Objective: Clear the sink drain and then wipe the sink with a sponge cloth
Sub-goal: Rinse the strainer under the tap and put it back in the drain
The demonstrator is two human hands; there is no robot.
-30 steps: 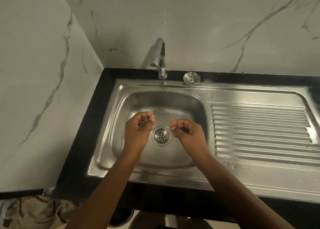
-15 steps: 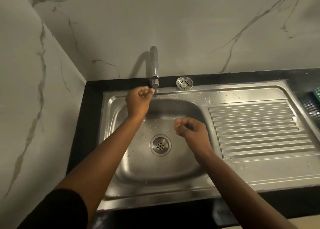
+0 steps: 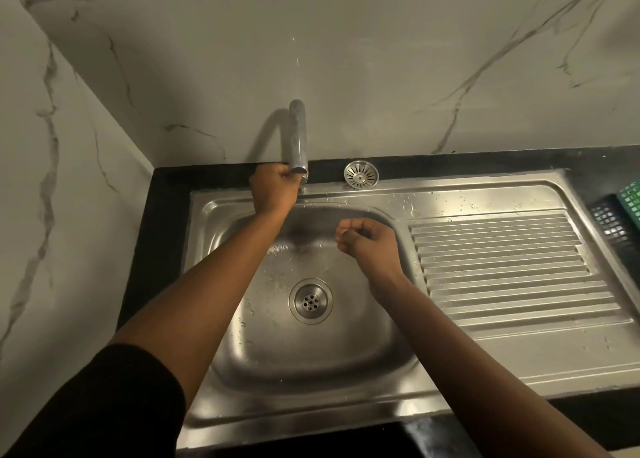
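A stainless steel sink (image 3: 221,381) sits in a black counter, its round drain (image 3: 310,301) open with small holes showing. The metal strainer basket (image 3: 361,175) rests on the sink's back rim, right of the tap (image 3: 298,135). My left hand (image 3: 273,187) reaches to the base of the tap, fingers curled around its handle. My right hand (image 3: 370,241) hovers over the basin's back right part, fingers loosely curled with nothing visible in them. Water drops speckle the basin. No sponge cloth is in view.
The ribbed draining board (image 3: 502,267) fills the sink's right half. At the far right edge lie a black mesh item (image 3: 611,222) and a green mesh item (image 3: 632,199). Marble walls close off the left and the back.
My left hand has moved from over the drain up to the base of the tap. My right hand has drifted slightly back and right. The view has shifted left.
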